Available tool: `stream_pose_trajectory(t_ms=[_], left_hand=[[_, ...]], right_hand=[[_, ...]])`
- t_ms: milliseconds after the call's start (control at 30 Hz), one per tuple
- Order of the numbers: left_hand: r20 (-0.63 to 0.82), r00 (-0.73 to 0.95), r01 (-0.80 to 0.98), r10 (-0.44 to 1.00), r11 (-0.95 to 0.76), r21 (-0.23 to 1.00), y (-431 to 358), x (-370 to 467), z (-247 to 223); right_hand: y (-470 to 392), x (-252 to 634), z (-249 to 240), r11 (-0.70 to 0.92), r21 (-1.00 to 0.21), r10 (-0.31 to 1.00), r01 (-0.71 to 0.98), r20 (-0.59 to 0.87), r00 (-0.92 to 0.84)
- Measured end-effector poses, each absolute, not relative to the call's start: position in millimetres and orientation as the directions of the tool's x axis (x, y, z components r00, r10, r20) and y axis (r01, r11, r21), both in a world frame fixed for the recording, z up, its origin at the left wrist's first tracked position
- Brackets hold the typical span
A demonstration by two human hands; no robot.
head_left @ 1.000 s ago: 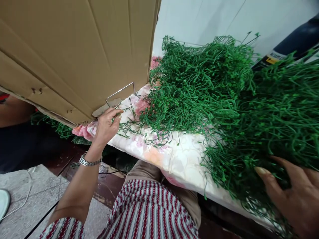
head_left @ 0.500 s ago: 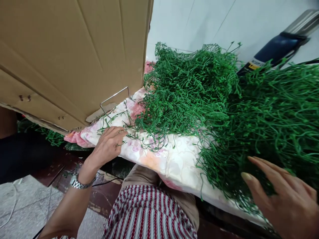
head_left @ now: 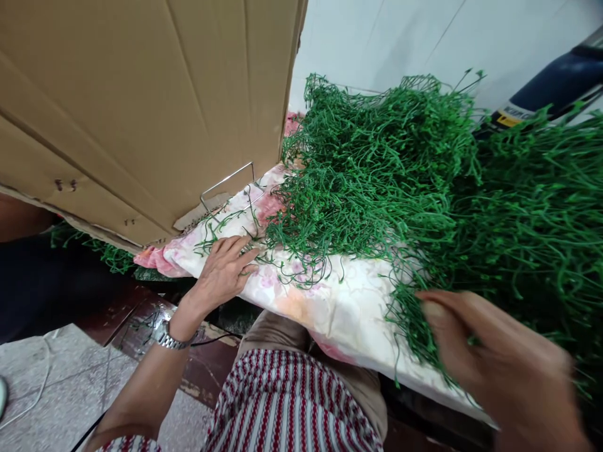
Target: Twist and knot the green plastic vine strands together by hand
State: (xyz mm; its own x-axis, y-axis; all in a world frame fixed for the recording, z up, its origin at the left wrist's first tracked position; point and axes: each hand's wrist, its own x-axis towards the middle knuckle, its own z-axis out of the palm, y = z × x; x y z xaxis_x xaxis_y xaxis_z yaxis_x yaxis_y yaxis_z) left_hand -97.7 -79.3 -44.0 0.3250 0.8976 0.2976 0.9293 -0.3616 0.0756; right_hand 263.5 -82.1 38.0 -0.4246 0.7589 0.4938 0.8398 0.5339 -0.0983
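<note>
My left hand (head_left: 226,270) lies palm down at the edge of the flowered cloth (head_left: 348,307), its fingers apart. A few loose thin green stems (head_left: 235,216) are scattered just beyond its fingertips. Over the right-hand heap of green plastic-looking stems (head_left: 532,232), my right hand (head_left: 494,358) is blurred by motion. Its thumb and forefinger are brought together at the heap's near left edge; what is between them, if anything, I cannot make out. A second tangled heap of these stems (head_left: 372,169) spreads between my two hands, farther back.
A tall cardboard sheet (head_left: 155,113) stands on the left, with a bent wire frame (head_left: 228,182) at its foot. A dark blue bottle-like object (head_left: 546,88) leans by the white wall (head_left: 377,37). Behind the cardboard, part of another person (head_left: 42,276) shows at far left.
My right hand has moved left to the near edge of its heap, and its thumb and forefinger have closed together. My left hand stays by the loose stems. The view has shifted slightly.
</note>
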Motion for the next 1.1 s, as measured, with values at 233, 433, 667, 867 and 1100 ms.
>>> stream_pose_trajectory(t_ms=[233,433,667,867,1100], left_hand=[[0.361,0.304,0.943,0.882,-0.332,0.017,-76,-95,-48],[0.427,0.147,0.986,0.892,-0.164,0.003,-70,-118,-53],[0.379,0.033,0.997,0.925,-0.058,0.054,-67,-114,-49],[0.373,0.043,0.933,0.927,-0.171,0.316,-75,-113,-40],[0.469,0.24,0.897,0.85,-0.378,0.227,-101,-70,4]], right_hand=[[-41,115,20,0.878,0.142,0.405,0.457,0.291,-0.867],[-19,129,3,0.747,0.27,0.562,0.607,0.231,-0.794],[-30,158,18,0.689,0.224,0.64,0.689,0.257,-0.724],[-57,155,7,0.847,0.088,0.506,0.524,0.166,-0.846],[-76,168,12,0.893,-0.004,0.437,0.451,0.253,-0.863]])
